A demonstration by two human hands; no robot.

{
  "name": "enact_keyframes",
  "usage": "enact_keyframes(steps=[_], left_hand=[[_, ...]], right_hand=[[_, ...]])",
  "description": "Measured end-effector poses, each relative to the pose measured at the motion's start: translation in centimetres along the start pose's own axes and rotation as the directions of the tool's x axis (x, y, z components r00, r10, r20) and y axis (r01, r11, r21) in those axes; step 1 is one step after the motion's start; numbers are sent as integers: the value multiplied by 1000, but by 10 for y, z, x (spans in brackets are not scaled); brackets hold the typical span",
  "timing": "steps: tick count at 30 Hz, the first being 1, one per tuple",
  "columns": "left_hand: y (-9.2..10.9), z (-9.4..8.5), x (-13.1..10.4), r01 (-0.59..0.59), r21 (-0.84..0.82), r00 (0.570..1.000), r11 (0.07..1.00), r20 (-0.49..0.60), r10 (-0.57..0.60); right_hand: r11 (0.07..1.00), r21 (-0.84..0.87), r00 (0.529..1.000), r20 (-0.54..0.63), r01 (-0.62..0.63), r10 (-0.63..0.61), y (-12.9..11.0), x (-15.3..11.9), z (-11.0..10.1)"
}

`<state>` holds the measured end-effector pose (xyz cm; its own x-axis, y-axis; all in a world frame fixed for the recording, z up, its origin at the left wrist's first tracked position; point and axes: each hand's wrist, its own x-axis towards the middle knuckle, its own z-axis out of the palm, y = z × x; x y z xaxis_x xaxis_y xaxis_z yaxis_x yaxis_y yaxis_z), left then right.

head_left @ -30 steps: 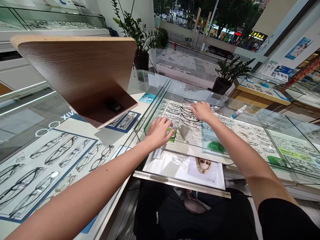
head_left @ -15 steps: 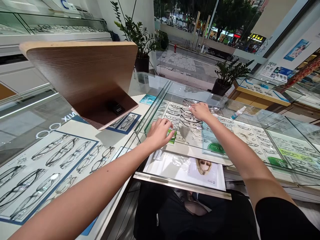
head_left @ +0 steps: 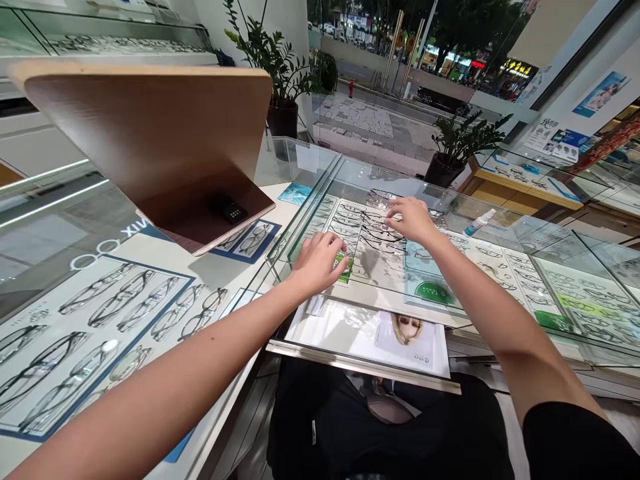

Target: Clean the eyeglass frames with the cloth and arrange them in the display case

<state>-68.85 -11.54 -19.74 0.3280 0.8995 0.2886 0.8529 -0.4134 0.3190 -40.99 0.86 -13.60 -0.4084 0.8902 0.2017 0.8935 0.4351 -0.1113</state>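
My left hand [head_left: 320, 262] lies on the glass countertop [head_left: 370, 288] near its left end, with the fingers spread and nothing visible in them. Farther back, my right hand [head_left: 411, 219] hovers close above a group of eyeglasses [head_left: 383, 239] with dark thin frames. Its thumb and fingertips are bent and apart, and I see nothing held between them. More glasses with clear plastic [head_left: 381, 197] lie just behind its fingertips, partly covered by the hand. Below the glass, rows of display glasses [head_left: 345, 217] show through.
A pulled-out drawer [head_left: 340, 327] with papers sits in front of my lap. A wood-grain stand [head_left: 150, 133] with a small black box stands at left, beside a glasses poster [head_left: 100, 333]. A small spray bottle [head_left: 480, 222] stands right of the glasses; potted plants [head_left: 283, 117] are behind.
My right hand has shifted slightly right and lifted a little off the glasses, its fingers spreading more. My left hand stays nearly still. The view has tilted slightly.
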Motion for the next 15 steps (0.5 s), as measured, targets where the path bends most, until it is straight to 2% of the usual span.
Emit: enact_keyframes(steps=[5, 10, 15], left_hand=[[0, 1, 0, 3, 10, 1000, 1000, -5, -3], [1, 0, 0, 4, 5, 1000, 1000, -9, -4], [0, 1, 0, -6, -4, 1000, 1000, -23, 6]], right_hand=[[994, 39, 994, 5, 105, -105, 2, -17, -2], [995, 12, 994, 34, 103, -103, -1, -15, 7], [993, 11, 993, 25, 118, -118, -3, -9, 6]])
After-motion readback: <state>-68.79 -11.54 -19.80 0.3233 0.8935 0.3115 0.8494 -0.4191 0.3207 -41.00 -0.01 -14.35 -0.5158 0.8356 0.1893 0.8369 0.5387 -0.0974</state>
